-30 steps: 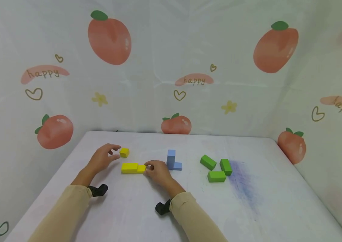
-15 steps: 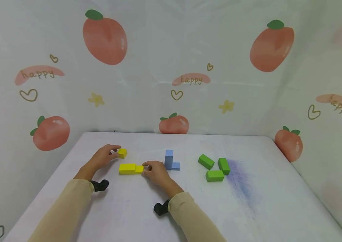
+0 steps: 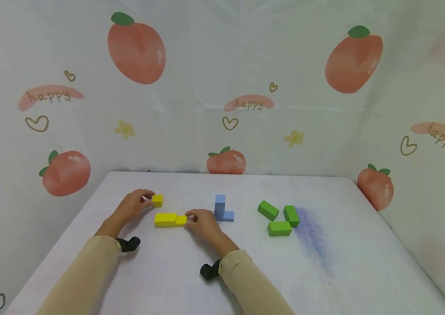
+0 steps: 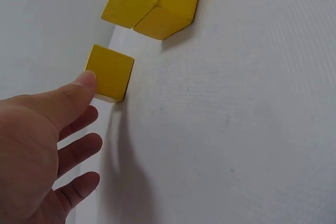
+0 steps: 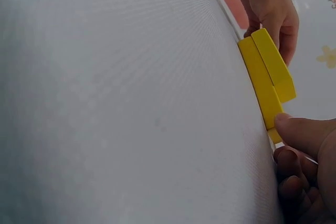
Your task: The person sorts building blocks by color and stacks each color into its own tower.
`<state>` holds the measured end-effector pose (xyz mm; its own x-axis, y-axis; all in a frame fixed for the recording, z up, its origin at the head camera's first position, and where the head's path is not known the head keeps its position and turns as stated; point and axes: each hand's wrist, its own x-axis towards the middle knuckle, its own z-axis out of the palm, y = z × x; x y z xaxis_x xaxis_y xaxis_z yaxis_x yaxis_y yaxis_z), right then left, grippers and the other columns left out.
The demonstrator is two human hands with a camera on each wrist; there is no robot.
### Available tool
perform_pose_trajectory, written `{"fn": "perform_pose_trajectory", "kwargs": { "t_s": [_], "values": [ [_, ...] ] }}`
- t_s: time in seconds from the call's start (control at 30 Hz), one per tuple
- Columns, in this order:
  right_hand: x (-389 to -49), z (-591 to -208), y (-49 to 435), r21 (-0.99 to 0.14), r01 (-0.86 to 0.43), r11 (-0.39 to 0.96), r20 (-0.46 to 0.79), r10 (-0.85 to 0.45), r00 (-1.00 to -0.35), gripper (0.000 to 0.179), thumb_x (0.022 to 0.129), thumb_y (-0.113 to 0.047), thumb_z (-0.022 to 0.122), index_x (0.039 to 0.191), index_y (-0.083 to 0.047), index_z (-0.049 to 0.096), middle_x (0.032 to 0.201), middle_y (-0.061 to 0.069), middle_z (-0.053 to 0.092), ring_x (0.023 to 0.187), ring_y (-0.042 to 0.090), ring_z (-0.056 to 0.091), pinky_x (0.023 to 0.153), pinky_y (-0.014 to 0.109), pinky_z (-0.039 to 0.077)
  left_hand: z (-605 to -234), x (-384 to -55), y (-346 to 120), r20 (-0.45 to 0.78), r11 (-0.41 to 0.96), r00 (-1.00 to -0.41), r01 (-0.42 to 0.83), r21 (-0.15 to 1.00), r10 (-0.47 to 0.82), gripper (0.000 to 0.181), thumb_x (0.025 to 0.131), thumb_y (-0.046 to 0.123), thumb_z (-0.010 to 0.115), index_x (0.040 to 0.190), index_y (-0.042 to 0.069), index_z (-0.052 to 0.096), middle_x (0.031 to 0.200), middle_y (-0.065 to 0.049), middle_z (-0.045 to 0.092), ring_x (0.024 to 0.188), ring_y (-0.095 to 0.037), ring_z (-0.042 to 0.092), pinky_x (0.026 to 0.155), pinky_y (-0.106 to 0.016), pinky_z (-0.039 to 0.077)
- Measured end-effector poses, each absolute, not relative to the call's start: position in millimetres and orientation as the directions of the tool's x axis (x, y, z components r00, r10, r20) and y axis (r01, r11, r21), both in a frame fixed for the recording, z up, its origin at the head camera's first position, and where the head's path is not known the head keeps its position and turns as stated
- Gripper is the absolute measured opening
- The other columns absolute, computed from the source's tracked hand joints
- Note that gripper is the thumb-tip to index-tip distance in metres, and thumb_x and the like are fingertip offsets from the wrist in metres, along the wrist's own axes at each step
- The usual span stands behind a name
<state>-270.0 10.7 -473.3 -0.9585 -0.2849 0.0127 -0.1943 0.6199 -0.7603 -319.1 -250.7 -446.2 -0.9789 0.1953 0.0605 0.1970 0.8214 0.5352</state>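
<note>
My left hand (image 3: 129,206) pinches a small yellow cube (image 3: 158,201) at its left side. In the left wrist view the thumb lies on the near face of that cube (image 4: 110,74), and the index finger is mostly hidden behind it. A longer yellow block (image 3: 165,219) rests on a flat lower yellow block (image 3: 181,220), whose right end sticks out. My right hand (image 3: 204,225) holds this end. In the right wrist view the thumb presses the lower block (image 5: 261,80) and the other fingers curl beneath, partly in shadow.
Just behind my right hand stand an upright blue block (image 3: 220,207) and a low blue block (image 3: 228,216). Further right on the white table (image 3: 364,245) lie three green blocks (image 3: 279,229). A printed cloth wall (image 3: 190,87) rises behind the table.
My left hand closes up on the yellow cube; the cube has turned and shifted slightly towards me. The right hand and the other blocks stay put, while the head view has swung a little.
</note>
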Motion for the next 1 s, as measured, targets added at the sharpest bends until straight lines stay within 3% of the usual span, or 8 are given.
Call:
{"fn": "perform_pose_trajectory", "kwargs": {
  "t_s": [1.0],
  "values": [
    [-270,-473,11,-0.767,-0.189,0.613,0.004,-0.291,-0.957,0.029,0.089,-0.017,0.073,0.118,-0.016,0.070,0.079,-0.006,0.057,0.074,0.011,0.051,0.066,0.024,0.046,-436,-290,-237,0.142,0.777,-0.974,0.226,0.588,0.176,0.039,0.092,0.020,0.069,0.127,0.006,0.059,0.116,-0.014,0.064,0.101,-0.031,0.055,0.087,-0.048,0.048]
  ]
}}
